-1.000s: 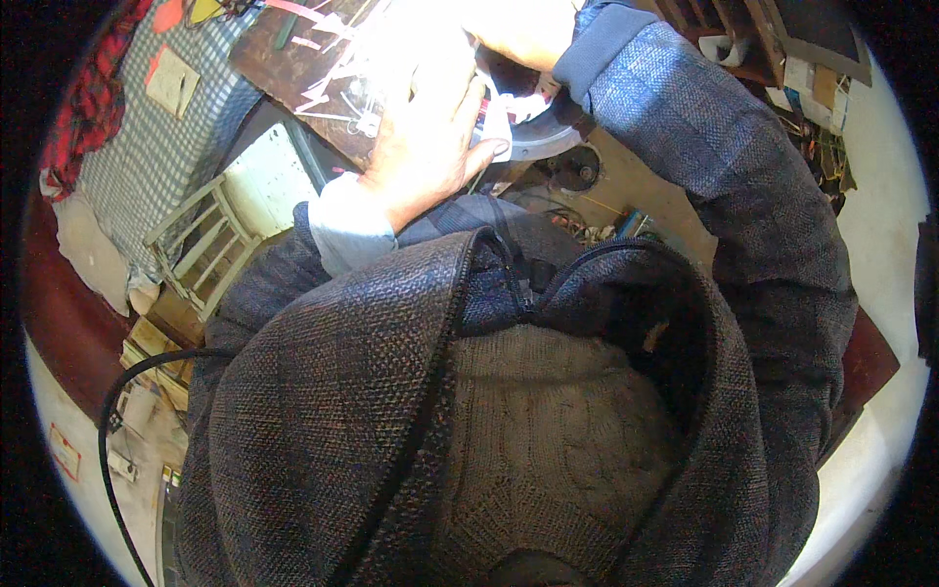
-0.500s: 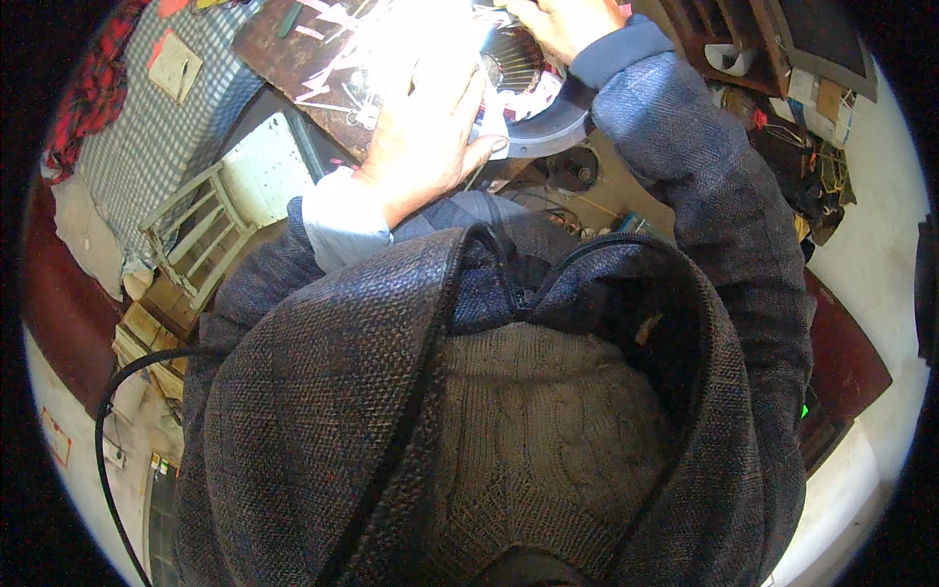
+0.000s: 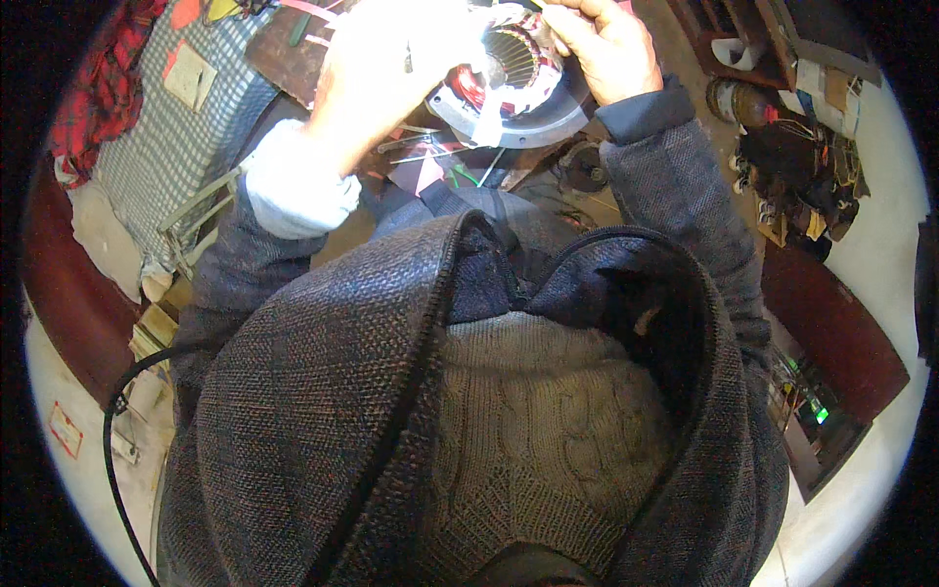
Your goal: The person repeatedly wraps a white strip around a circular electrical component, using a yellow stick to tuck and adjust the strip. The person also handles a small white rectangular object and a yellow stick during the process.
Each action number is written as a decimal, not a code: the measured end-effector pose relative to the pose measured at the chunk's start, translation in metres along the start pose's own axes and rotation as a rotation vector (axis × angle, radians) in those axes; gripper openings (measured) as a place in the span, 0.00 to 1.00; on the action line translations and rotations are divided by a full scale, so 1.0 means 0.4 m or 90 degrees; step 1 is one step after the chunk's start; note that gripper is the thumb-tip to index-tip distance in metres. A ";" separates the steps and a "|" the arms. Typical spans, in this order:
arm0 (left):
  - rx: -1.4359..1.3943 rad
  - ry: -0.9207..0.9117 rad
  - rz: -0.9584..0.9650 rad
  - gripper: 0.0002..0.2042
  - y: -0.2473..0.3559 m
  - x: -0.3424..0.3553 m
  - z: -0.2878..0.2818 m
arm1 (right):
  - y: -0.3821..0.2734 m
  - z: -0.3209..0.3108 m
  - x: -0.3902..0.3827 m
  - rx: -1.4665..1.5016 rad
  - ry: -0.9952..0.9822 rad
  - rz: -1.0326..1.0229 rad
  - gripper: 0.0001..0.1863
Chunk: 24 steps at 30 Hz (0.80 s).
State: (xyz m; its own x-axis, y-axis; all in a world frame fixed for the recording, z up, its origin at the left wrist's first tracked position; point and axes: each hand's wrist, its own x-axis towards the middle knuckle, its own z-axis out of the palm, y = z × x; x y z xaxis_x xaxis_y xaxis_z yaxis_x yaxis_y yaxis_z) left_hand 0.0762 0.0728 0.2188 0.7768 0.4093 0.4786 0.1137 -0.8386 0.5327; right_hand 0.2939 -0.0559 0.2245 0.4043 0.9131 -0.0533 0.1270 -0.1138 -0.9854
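A motor stator with a grey round flange stands at the top of the view. Slots line its bore, and reddish windings and white insulation ring it. My left hand reaches to the stator's left side; strong glare washes out its fingers. At the far right rim my right hand has thumb and fingers pinched together, and what they hold is too small to make out. A white strip hangs over the near edge of the stator.
Pink paper scraps and thin strips lie just before the stator. A brown board is at upper left, beside a checked cloth. At right are a wooden shelf and a heap of clutter.
My left hand has moved left and away from the stator's near side, uncovering the windings and flange. My right hand has shifted right and nearer. The view has turned slightly.
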 end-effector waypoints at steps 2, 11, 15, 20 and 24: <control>-0.011 -0.040 0.054 0.18 0.006 0.036 -0.006 | -0.031 -0.010 -0.026 0.016 -0.003 -0.006 0.13; -0.186 -0.090 -0.039 0.18 -0.015 0.036 0.035 | -0.007 -0.014 -0.172 -0.369 -0.007 -0.061 0.11; -0.122 -0.083 -0.073 0.15 -0.045 0.009 0.035 | 0.041 0.006 -0.161 -0.548 -0.176 -0.247 0.17; -0.199 -0.081 -0.240 0.12 -0.047 -0.009 0.020 | 0.072 0.059 -0.076 -0.685 -0.222 -0.200 0.17; -0.231 -0.039 -0.263 0.11 -0.054 -0.019 0.010 | 0.075 0.085 -0.031 -0.656 -0.185 0.100 0.21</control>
State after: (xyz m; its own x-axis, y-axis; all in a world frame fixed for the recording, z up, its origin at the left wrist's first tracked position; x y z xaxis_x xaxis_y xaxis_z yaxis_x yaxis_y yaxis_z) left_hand 0.0703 0.0862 0.2008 0.7489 0.6472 0.1426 0.2041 -0.4300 0.8795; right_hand 0.2619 -0.0573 0.1900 0.2698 0.9020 -0.3370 0.8480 -0.3884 -0.3607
